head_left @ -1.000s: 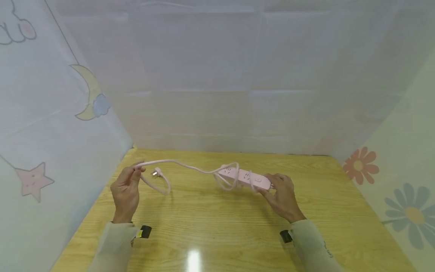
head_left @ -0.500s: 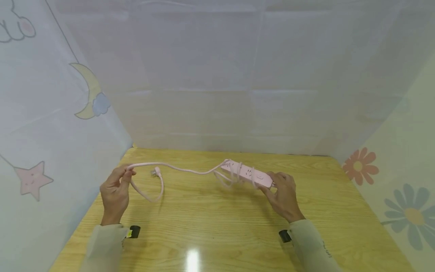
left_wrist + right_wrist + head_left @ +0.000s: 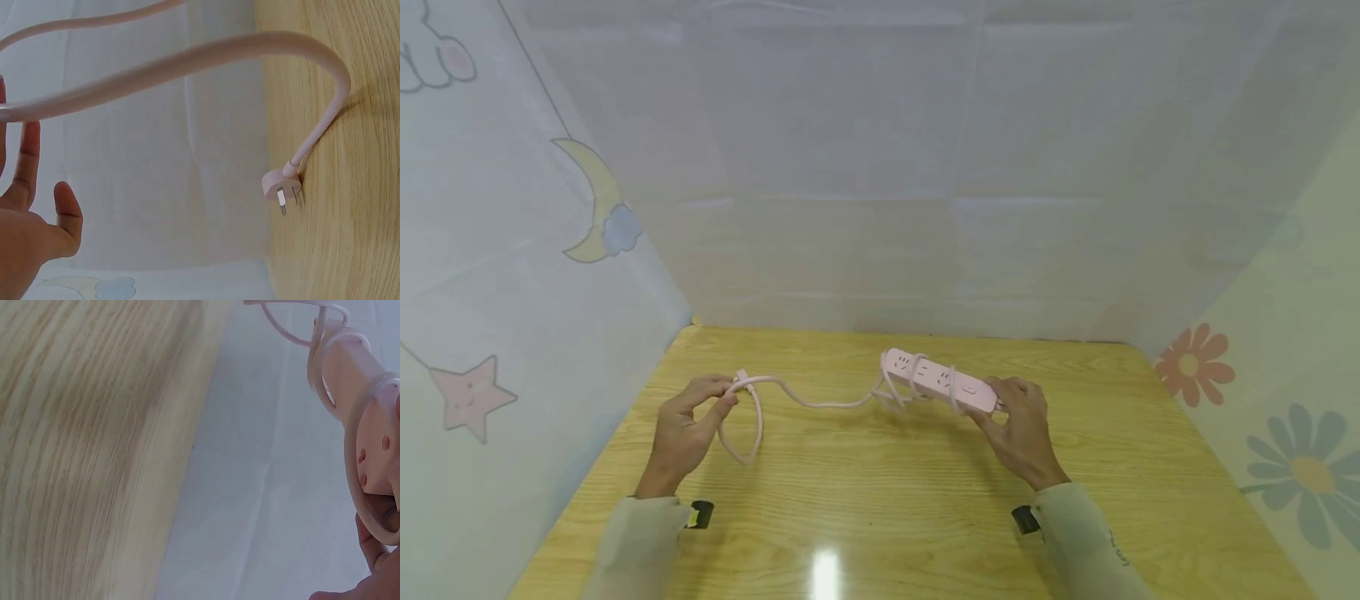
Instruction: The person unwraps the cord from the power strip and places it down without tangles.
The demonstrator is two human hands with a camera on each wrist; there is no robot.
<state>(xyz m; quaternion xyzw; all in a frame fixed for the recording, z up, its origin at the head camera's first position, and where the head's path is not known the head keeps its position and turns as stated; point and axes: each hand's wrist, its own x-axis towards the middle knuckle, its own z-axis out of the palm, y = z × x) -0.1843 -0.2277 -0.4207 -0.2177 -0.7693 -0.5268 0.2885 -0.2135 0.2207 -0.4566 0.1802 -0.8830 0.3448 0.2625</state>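
Observation:
My right hand (image 3: 1021, 433) grips the right end of a pink power strip (image 3: 932, 377), held tilted above the table. Loops of the strip's cord wind round its body, seen close up in the right wrist view, where the strip's underside (image 3: 359, 381) shows. From the strip's left end the pink cord (image 3: 820, 405) runs slack to my left hand (image 3: 685, 429), which pinches it between thumb and fingers. Past that hand the cord bends down in a loop to the plug (image 3: 281, 184), whose metal prongs show in the left wrist view beside the tabletop.
A wooden table (image 3: 865, 508) lies beneath both hands. Pale cloth walls (image 3: 880, 250) enclose its back and sides, with a printed moon, star and flowers. Black wrist straps (image 3: 702, 514) sit at both sleeves.
My left hand first moved left, drawing the cord, then came back right toward the plug, and the cord slackened. The strip's left end rose a little; my right hand stayed nearly in place.

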